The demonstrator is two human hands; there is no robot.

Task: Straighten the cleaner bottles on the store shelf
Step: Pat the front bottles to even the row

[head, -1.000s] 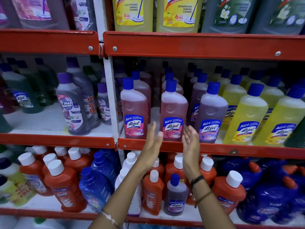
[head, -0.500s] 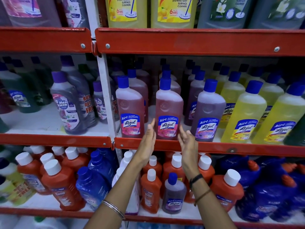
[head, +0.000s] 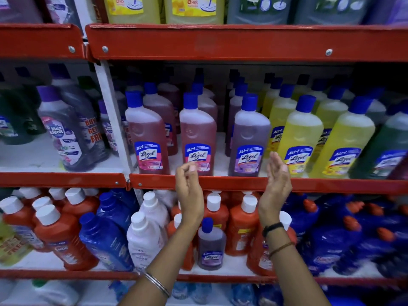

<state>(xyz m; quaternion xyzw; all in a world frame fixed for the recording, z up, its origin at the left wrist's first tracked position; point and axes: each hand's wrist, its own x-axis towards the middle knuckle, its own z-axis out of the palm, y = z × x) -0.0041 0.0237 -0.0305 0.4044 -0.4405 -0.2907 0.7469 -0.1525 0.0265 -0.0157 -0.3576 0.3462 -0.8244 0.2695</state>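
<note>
Near the frame's centre, the left hand (head: pixel 189 191) is held loosely curled and the right hand (head: pixel 276 184) flat open, both empty, flanking the purple bottle (head: pixel 248 140) on the shelf (head: pixel 220 183). A careless nudge could topple it into the yellow bottle (head: pixel 298 138) beside it.

Red metal shelving (head: pixel 242 44) fills everything ahead (no wall or floor visible), white shelf boards (head: pixel 33 157) between tiers, a pale upright post (head: pixel 112 120) left of the hands.
</note>
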